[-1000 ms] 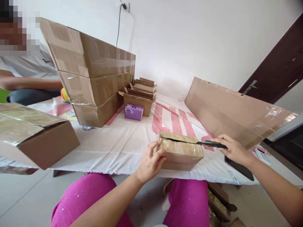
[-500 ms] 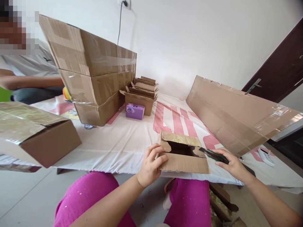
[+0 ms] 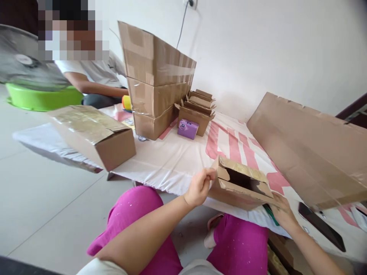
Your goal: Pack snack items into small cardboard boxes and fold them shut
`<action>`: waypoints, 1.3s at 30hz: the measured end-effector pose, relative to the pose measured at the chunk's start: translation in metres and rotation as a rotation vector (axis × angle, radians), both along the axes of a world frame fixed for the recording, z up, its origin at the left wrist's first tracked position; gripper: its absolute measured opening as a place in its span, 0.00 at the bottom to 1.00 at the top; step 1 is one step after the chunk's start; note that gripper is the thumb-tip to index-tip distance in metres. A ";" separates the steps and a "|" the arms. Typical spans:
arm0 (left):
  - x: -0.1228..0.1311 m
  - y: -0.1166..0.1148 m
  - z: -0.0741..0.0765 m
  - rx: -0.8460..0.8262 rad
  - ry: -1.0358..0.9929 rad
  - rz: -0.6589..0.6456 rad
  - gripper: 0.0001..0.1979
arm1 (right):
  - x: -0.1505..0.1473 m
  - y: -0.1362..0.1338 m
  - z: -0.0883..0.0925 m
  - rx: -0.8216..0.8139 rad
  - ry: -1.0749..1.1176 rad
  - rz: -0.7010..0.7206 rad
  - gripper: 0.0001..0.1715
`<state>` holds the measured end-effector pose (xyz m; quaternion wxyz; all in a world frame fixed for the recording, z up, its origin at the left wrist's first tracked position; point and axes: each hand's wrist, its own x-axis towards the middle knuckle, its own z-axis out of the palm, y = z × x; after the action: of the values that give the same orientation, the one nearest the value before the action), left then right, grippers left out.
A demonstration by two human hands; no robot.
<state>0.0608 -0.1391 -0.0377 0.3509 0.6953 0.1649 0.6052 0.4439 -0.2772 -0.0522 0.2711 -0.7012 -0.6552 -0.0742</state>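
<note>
A small cardboard box [image 3: 242,193] lies at the front edge of the covered low table, a ragged dark opening along its top. At its left end is my left hand [image 3: 199,187], closed, fingers curled in against the box's corner; what they pinch, if anything, is hidden. My right hand [image 3: 282,212] is at the box's right end, its fingers against the cardboard. A green-handled utility knife [image 3: 271,214] shows beneath that hand, held in it; its blade is out of sight.
Taped cartons [image 3: 156,80] stand stacked at the back, beside open boxes [image 3: 197,110] and a purple pack [image 3: 187,129]. A closed carton [image 3: 114,147] lies left. A large cardboard sheet [image 3: 312,152] leans right, near a black phone [image 3: 321,226]. Another person [image 3: 94,78] sits behind the stack.
The view has swung left. My left hand has curled up at the box's left end. My right hand has moved in to the box's right end, the knife now lower, under the hand.
</note>
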 end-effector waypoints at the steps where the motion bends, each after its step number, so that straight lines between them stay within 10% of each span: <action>1: 0.000 0.005 -0.001 -0.167 -0.051 0.007 0.14 | -0.005 -0.001 0.004 0.035 0.091 -0.015 0.26; 5: 0.001 0.030 -0.009 -0.561 -0.084 0.091 0.09 | -0.035 -0.007 0.019 0.032 0.498 0.071 0.34; 13: 0.007 0.039 -0.023 -0.732 0.067 0.011 0.05 | -0.070 0.003 0.016 0.022 0.559 -0.031 0.49; 20: 0.000 0.018 -0.005 -0.311 0.224 -0.286 0.50 | -0.086 0.007 0.022 0.033 0.589 -0.018 0.45; 23: -0.001 0.019 -0.004 -0.164 0.230 -0.233 0.42 | -0.101 0.006 0.036 0.061 0.596 0.038 0.41; 29: -0.017 0.045 0.000 -0.531 0.030 -0.421 0.32 | -0.133 0.009 0.063 0.174 0.658 0.304 0.32; 39: -0.034 0.066 -0.003 -0.741 -0.199 -0.587 0.35 | -0.144 0.014 0.032 0.187 0.652 0.258 0.38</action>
<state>0.0265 -0.0726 -0.0409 0.7450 0.4792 0.1320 0.4448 0.3003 -0.2636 -0.0207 0.5357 -0.5720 -0.6077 0.1285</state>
